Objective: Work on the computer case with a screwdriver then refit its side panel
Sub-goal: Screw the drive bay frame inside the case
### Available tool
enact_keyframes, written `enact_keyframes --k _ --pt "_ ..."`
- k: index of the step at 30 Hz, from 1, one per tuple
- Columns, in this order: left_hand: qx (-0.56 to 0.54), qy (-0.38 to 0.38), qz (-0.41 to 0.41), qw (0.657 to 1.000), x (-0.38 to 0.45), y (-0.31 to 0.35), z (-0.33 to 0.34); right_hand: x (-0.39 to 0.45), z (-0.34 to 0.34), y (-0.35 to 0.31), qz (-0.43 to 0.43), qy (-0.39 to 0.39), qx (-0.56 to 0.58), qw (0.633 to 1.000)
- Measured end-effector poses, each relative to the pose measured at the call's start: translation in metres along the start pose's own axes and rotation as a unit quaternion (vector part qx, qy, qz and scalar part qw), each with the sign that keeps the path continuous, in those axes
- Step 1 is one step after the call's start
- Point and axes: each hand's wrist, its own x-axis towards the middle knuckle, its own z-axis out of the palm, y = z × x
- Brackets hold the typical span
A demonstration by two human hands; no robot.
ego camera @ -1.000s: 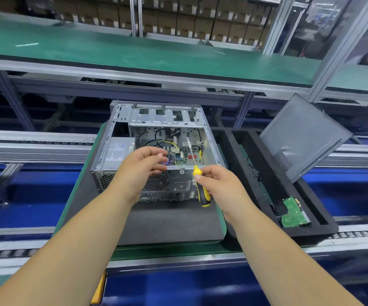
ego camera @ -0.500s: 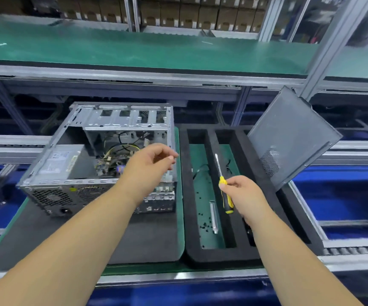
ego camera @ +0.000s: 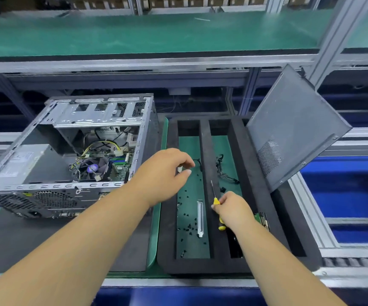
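Hands have left the one open computer case (ego camera: pixel 68 155), now off to the left of my left hand (ego camera: pixel 167 171); I judge the inside work paused and a removed part about to be dropped. One side panel (ego camera: pixel 293 129) leans beyond my right hand (ego camera: pixel 231 210), not yet refitted. One foam tray (ego camera: pixel 205 151) lies under both hands, three long compartments. Right hand grips the single screwdriver (ego camera: pixel 214 196); left pinches something small and pale. One metal bracket (ego camera: pixel 200 217), many loose black screws, too many to count
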Motion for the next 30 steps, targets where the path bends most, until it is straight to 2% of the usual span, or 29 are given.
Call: enact_keyframes --k 9,21,25,28,30 --pt "-0.005 -0.013 -0.027 1.000 0.005 0.008 0.014 0.005 -0.004 0.000 -0.014 0.005 -0.114 0.993" --pt "-0.022 -0.024 -0.038 0.999 0.005 0.020 0.024 0.006 -0.016 0.005 -0.031 -0.014 -0.082 0.996" --pt "-0.044 -0.041 -0.042 0.997 0.008 0.023 0.034 0.004 -0.044 0.017 -0.046 0.040 -0.065 0.996" --pt "-0.060 -0.049 -0.037 0.996 0.010 0.029 0.043 0.004 -0.071 0.033 -0.039 0.083 -0.144 0.985" --pt "-0.068 -0.054 -0.031 0.996 0.013 0.034 0.048 0.004 -0.082 0.043 -0.001 0.063 -0.193 0.979"
